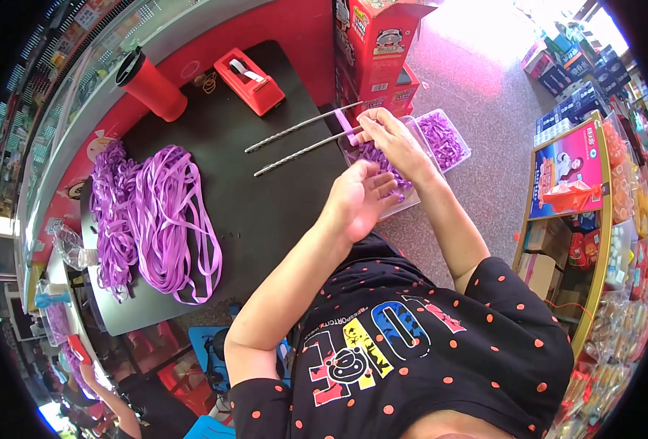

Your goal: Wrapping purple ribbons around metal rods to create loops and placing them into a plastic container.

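Observation:
Two long metal rods with twisted ends, like drill bits [295, 157], stick out side by side over the black table. A short purple ribbon strip [345, 126] bridges the rods near the table's right edge. My right hand [396, 143] is closed at the rods, its fingertips pinching at the ribbon strip; the exact grip is partly hidden. Just below and to the left, my left hand [353, 199] is turned palm inward with fingers stretched out, holding nothing visible. Beneath both hands is a clear plastic box [417, 137] containing many short purple ribbon pieces.
Large purple ribbon bundles [169, 219] lie on the table's left [247, 241]. A red tumbler [156, 88] and red tape dispenser [251, 82] stand at the back. Another clear box [464, 155] holds purple pieces at right. A red carton [384, 51] stands behind. Another person's arm [112, 395] shows lower left.

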